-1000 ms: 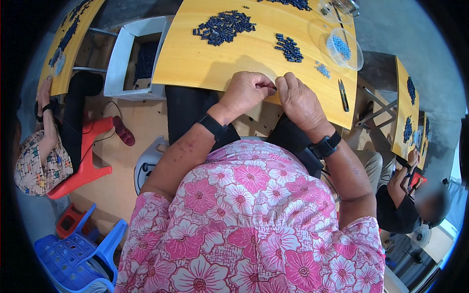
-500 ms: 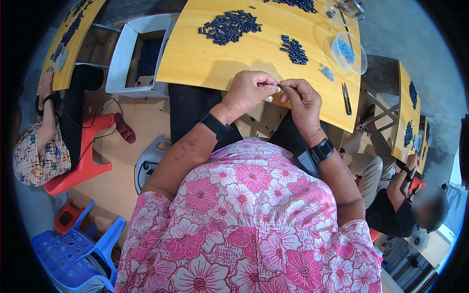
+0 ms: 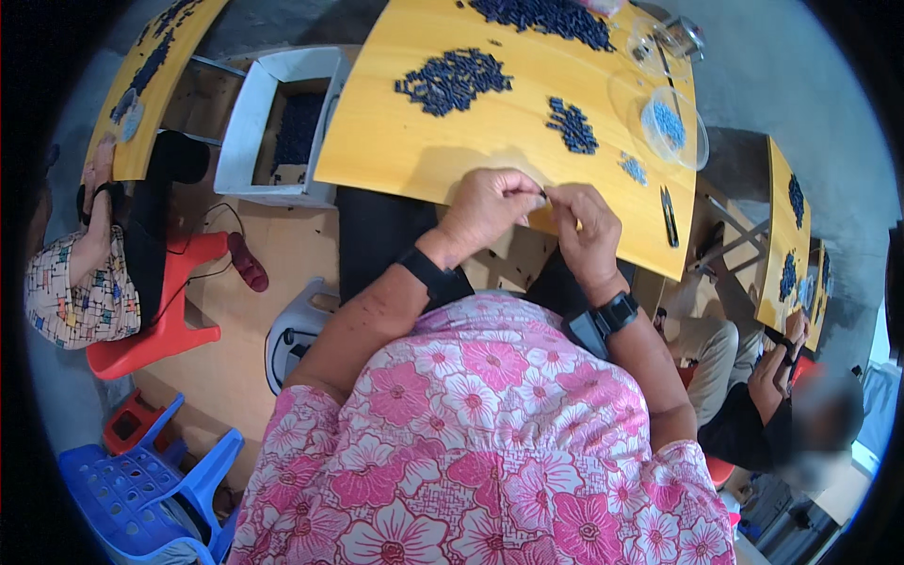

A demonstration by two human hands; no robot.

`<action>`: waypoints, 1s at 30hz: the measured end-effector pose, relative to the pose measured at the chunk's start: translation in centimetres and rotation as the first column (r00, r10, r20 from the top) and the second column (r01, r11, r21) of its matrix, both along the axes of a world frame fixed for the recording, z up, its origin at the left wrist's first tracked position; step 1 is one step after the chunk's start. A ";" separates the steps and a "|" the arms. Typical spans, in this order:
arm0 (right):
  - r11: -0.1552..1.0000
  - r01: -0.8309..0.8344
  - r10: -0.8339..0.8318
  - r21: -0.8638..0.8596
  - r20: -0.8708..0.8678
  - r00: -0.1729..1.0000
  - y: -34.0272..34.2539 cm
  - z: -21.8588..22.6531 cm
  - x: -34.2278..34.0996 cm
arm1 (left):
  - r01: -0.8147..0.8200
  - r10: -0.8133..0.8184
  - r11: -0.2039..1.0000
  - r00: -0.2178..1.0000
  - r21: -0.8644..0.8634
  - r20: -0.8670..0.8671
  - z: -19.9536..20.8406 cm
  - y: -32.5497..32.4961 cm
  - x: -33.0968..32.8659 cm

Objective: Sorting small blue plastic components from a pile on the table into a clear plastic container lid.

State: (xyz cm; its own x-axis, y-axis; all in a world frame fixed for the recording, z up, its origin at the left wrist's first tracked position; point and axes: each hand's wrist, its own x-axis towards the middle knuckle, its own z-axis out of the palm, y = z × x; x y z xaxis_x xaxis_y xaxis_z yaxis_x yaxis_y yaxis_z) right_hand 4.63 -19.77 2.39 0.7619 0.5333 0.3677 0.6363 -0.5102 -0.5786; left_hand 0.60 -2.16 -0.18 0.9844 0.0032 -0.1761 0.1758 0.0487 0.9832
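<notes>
Over the near edge of the yellow table point(image 3: 377, 155), my left hand point(image 3: 482, 209) and my right hand point(image 3: 588, 229) meet at their fingertips. Both are closed in a pinch around a small dark piece point(image 3: 543, 195), mostly covered by the fingers. Beyond them lie a large pile of short dark cylindrical pieces point(image 3: 454, 82) and a smaller dark pile point(image 3: 572, 126). Right of the smaller pile is a little heap of pale blue bits point(image 3: 633, 169). Black thread snips point(image 3: 669, 217) rest near the table's right edge.
A clear round tub point(image 3: 695, 141) holds blue bits; a metal cup point(image 3: 680, 40) stands behind it. Another dark pile point(image 3: 546, 21) lies at the far edge. A white box point(image 3: 247, 141) with dark pieces sits left of the table. People work at side tables left and right.
The view has tilted, so the table and piles appear lower. My hands remain together at the fingertips, with the small dark piece still between them.
</notes>
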 end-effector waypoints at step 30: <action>0.974 -0.224 0.224 -0.026 0.000 0.975 12.3 -1.2 8.8 | -0.123 0.060 0.968 0.960 0.220 0.274 -0.1 2.5 -1.3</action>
State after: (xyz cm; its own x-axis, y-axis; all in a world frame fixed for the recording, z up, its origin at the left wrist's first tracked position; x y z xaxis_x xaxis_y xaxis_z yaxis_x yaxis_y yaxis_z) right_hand 13.39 -7.49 1.22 0.6209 0.6996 0.3537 0.7377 -0.3689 -0.5654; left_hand -0.66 0.29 -0.24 0.9889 0.1051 0.1054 -0.0848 -0.1836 0.9793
